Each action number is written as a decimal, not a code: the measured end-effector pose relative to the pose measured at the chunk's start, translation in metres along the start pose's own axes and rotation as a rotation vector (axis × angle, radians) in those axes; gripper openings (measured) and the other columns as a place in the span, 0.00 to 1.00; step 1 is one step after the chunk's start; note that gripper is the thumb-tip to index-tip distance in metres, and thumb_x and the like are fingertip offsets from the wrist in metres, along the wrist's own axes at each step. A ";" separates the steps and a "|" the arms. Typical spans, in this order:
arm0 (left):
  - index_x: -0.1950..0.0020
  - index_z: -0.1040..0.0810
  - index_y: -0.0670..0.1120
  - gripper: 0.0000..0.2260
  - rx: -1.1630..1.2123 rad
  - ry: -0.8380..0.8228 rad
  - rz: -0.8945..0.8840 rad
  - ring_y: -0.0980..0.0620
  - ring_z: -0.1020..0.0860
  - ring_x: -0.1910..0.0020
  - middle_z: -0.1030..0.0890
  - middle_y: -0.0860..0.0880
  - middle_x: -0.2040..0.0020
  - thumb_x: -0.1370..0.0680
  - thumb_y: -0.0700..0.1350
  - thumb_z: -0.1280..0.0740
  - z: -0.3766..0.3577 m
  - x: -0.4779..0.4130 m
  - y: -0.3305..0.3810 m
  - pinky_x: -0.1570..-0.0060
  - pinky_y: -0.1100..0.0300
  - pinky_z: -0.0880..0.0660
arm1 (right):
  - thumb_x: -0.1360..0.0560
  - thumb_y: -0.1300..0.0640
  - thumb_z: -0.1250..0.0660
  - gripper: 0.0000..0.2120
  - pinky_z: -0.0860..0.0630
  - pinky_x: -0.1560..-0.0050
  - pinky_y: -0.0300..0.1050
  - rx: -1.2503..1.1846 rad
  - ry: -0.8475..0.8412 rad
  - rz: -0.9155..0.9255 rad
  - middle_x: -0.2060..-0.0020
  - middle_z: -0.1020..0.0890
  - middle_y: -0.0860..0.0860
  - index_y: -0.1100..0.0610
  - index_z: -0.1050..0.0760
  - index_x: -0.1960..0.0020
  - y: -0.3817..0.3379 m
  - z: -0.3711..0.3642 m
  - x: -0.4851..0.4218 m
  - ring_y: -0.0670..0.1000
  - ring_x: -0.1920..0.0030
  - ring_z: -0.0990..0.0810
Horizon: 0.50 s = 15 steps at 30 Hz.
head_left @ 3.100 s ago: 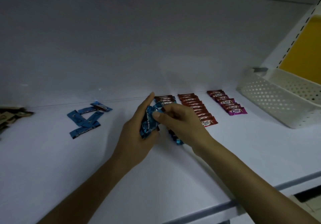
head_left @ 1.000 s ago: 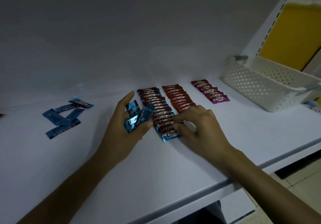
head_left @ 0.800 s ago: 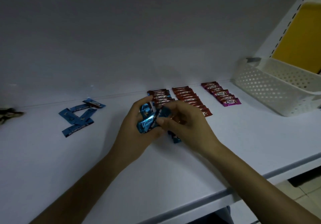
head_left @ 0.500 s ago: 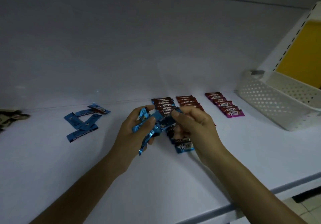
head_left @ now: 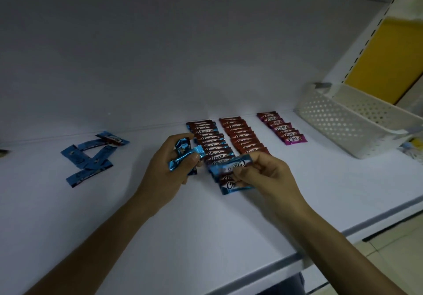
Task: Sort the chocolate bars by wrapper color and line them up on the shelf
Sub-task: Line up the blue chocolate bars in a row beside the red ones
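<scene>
Head view: the left hand (head_left: 169,173) clutches several blue bars (head_left: 183,156) above the shelf (head_left: 206,237). The right hand (head_left: 265,178) pinches one blue bar (head_left: 229,165) over the near end of the blue row (head_left: 209,142), which starts at the shelf's back edge.

Only word I can actually read is "Choco", in white on the blue row (head_left: 212,144), red row (head_left: 238,132) and pink row (head_left: 294,138); the loose blue pile (head_left: 88,159) is too blurry.

Shop: white shelf (head_left: 206,237), slotted upright (head_left: 362,41), rowed chocolate bars (head_left: 242,138)
</scene>
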<state>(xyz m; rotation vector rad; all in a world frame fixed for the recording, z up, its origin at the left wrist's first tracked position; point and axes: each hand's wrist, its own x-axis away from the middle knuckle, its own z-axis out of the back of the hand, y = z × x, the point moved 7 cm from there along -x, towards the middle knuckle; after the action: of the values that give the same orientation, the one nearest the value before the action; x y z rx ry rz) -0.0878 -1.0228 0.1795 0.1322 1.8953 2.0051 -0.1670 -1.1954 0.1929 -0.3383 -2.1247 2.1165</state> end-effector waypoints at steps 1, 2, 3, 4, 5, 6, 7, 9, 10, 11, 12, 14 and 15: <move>0.41 0.28 0.56 0.13 0.000 -0.005 -0.001 0.62 0.23 0.68 0.19 0.49 0.54 0.23 0.44 0.34 0.000 0.000 -0.001 0.72 0.69 0.29 | 0.27 0.70 0.33 0.04 0.23 0.50 0.57 -0.027 0.010 -0.030 0.55 0.19 0.67 0.63 0.21 0.55 0.004 0.000 0.002 0.62 0.55 0.20; 0.41 0.28 0.56 0.13 0.000 -0.008 -0.005 0.62 0.23 0.68 0.19 0.48 0.54 0.24 0.44 0.34 -0.001 0.000 -0.001 0.72 0.69 0.29 | 0.27 0.70 0.34 0.04 0.23 0.48 0.58 -0.047 0.014 -0.056 0.54 0.18 0.66 0.67 0.22 0.53 0.008 0.000 0.004 0.62 0.54 0.20; 0.41 0.28 0.56 0.13 0.000 -0.009 -0.012 0.62 0.23 0.68 0.19 0.48 0.54 0.23 0.44 0.34 0.000 -0.001 0.000 0.73 0.69 0.29 | 0.26 0.69 0.35 0.05 0.23 0.47 0.55 -0.049 0.016 -0.065 0.54 0.17 0.64 0.68 0.24 0.51 0.010 0.001 0.006 0.60 0.53 0.18; 0.41 0.28 0.55 0.13 0.005 -0.011 -0.018 0.62 0.23 0.68 0.19 0.47 0.54 0.23 0.43 0.34 0.000 -0.001 0.000 0.73 0.69 0.29 | 0.25 0.69 0.36 0.05 0.22 0.47 0.52 -0.037 0.019 -0.058 0.53 0.17 0.61 0.68 0.24 0.49 0.009 0.003 0.009 0.57 0.52 0.17; 0.40 0.28 0.55 0.13 0.009 -0.013 -0.020 0.62 0.23 0.69 0.19 0.47 0.54 0.23 0.42 0.35 0.000 -0.001 0.000 0.73 0.70 0.29 | 0.24 0.68 0.37 0.05 0.21 0.49 0.48 -0.007 0.018 -0.042 0.53 0.16 0.58 0.67 0.24 0.49 0.006 0.004 0.012 0.55 0.52 0.17; 0.40 0.28 0.54 0.13 0.011 -0.016 -0.020 0.62 0.23 0.69 0.19 0.46 0.53 0.23 0.42 0.35 0.000 -0.001 -0.001 0.73 0.70 0.29 | 0.23 0.68 0.38 0.04 0.20 0.51 0.45 0.050 0.015 -0.018 0.54 0.16 0.57 0.65 0.24 0.51 0.003 0.006 0.016 0.53 0.52 0.17; 0.39 0.28 0.54 0.14 0.010 -0.017 -0.021 0.62 0.23 0.68 0.19 0.46 0.52 0.23 0.42 0.34 -0.001 0.000 -0.001 0.73 0.70 0.29 | 0.22 0.66 0.37 0.04 0.20 0.53 0.44 0.149 0.009 0.023 0.55 0.17 0.57 0.61 0.24 0.54 -0.002 0.009 0.020 0.53 0.52 0.18; 0.38 0.30 0.54 0.16 0.008 -0.020 -0.024 0.63 0.21 0.65 0.20 0.46 0.49 0.24 0.42 0.34 -0.002 0.003 0.002 0.72 0.70 0.28 | 0.23 0.63 0.34 0.07 0.21 0.55 0.39 0.459 -0.004 0.123 0.60 0.18 0.53 0.52 0.25 0.51 -0.010 0.016 0.024 0.49 0.54 0.19; 0.38 0.30 0.53 0.17 0.002 -0.025 -0.025 0.62 0.20 0.63 0.20 0.47 0.48 0.24 0.42 0.33 -0.004 0.005 0.004 0.71 0.70 0.28 | 0.25 0.62 0.32 0.09 0.22 0.55 0.38 0.609 -0.009 0.168 0.62 0.18 0.49 0.50 0.26 0.50 -0.013 0.020 0.026 0.45 0.55 0.20; 0.38 0.31 0.53 0.17 -0.013 -0.030 -0.026 0.62 0.20 0.62 0.20 0.48 0.48 0.25 0.42 0.32 -0.005 0.007 0.005 0.71 0.70 0.27 | 0.25 0.61 0.31 0.09 0.23 0.56 0.37 0.724 -0.023 0.210 0.62 0.18 0.46 0.49 0.26 0.50 -0.016 0.022 0.026 0.43 0.56 0.20; 0.39 0.30 0.52 0.17 -0.034 -0.039 -0.027 0.62 0.20 0.63 0.20 0.50 0.50 0.25 0.42 0.31 -0.008 0.010 0.006 0.71 0.70 0.27 | 0.26 0.61 0.30 0.09 0.24 0.57 0.35 0.836 -0.040 0.269 0.61 0.18 0.42 0.48 0.24 0.51 -0.019 0.022 0.025 0.42 0.57 0.21; 0.45 0.27 0.50 0.12 -0.070 -0.063 -0.029 0.63 0.20 0.65 0.19 0.52 0.54 0.26 0.44 0.30 -0.013 0.016 0.008 0.72 0.70 0.28 | 0.27 0.60 0.29 0.08 0.27 0.57 0.31 1.057 -0.124 0.422 0.55 0.17 0.42 0.49 0.19 0.51 -0.023 0.015 0.024 0.41 0.57 0.21; 0.48 0.26 0.50 0.10 -0.077 -0.069 -0.029 0.63 0.21 0.67 0.18 0.52 0.55 0.28 0.47 0.30 -0.014 0.018 0.008 0.72 0.70 0.28 | 0.28 0.60 0.29 0.08 0.28 0.56 0.32 1.137 -0.189 0.469 0.54 0.16 0.44 0.51 0.17 0.50 -0.020 0.009 0.024 0.42 0.55 0.21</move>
<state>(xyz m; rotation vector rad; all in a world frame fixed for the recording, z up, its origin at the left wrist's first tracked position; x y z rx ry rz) -0.1108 -1.0304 0.1828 0.1504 1.7656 2.0249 -0.1940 -1.1982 0.2112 -0.5071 -0.6041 3.2606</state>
